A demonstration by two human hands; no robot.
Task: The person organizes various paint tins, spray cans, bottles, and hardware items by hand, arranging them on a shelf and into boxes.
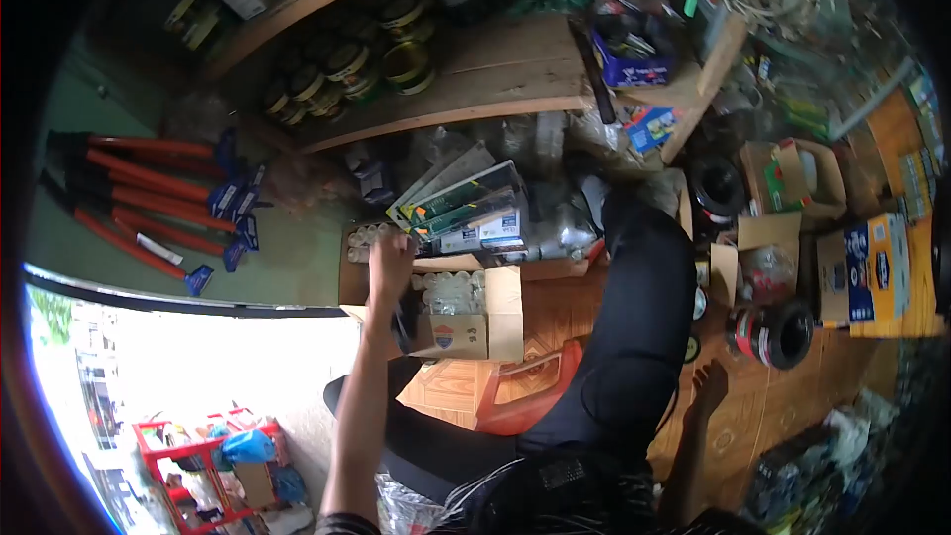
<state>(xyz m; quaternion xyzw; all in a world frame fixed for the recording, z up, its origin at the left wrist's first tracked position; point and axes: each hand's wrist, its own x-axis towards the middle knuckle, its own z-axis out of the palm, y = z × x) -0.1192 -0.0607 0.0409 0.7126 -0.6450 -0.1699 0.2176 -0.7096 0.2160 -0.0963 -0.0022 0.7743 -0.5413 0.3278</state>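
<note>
My left hand (392, 264) is closed above the left side of an open cardboard box (451, 339). Whatever its fingers hold, if anything, is hidden from this angle. Rows of clear glass pieces (451, 292) stand inside that box, and more small clear glass pieces (367, 238) sit just beyond my knuckles. Low over the tiled floor, my right hand (708, 388) has its fingers apart and holds nothing. A black coil with a red and white label (771, 335) lies a short way beyond it.
A wooden shelf (485, 64) carries several paint cans (347, 64). Orange-handled tools (158, 193) hang on the left wall. A red plastic stool (530, 386) stands between my legs. Cardboard boxes (768, 233) crowd the right side. Outside, bottom left, is a red rack (198, 461).
</note>
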